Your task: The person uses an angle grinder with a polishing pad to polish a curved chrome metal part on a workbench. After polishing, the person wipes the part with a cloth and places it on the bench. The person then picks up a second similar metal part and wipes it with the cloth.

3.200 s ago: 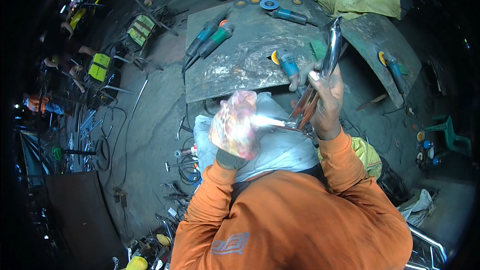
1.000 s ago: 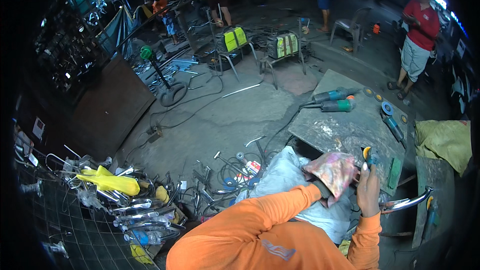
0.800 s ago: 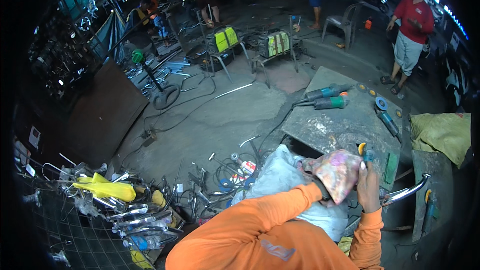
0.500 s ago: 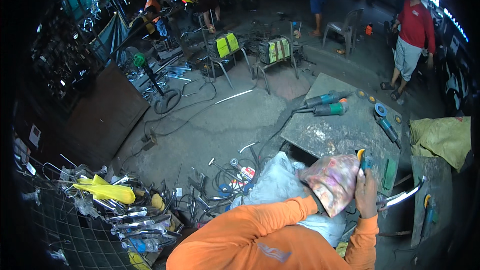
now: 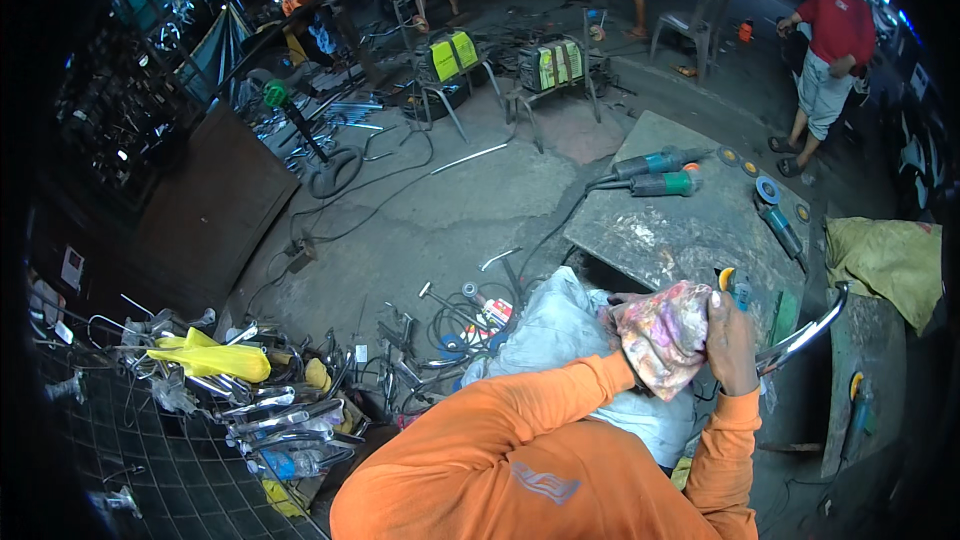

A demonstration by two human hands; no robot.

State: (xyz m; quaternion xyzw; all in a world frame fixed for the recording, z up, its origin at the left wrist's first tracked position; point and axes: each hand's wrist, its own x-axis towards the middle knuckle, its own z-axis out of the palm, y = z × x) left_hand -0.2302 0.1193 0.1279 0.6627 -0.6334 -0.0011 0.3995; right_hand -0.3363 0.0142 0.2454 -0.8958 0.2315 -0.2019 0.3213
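A pink, white and purple patterned cloth (image 5: 662, 338) is bunched up between my hands, above a pale grey-white cloth or sack (image 5: 550, 340) over my lap. My right hand (image 5: 732, 345) grips the cloth's right edge, fingers pointing up. Beneath the cloth, my left arm (image 5: 590, 380) ends with the hand covered, so its fingers are hidden. A shiny curved metal tube (image 5: 812, 333) sticks out to the right from behind my right hand; whether I hold it I cannot tell. Just past my right fingertips lies an angle grinder (image 5: 741, 290) with a yellow disc.
A worn bench board (image 5: 640, 235) carries more angle grinders (image 5: 665, 183) and small discs (image 5: 728, 156). Bent metal tubes (image 5: 275, 410) are piled at the left. Cables (image 5: 375, 205) cross the floor. Welding machines (image 5: 552, 65) stand farther off; a person in red (image 5: 838, 30) stands at the right.
The patterned cloth is more bunched and has risen slightly. My right hand has turned more upright over its edge. The metal tube's free end has swung up.
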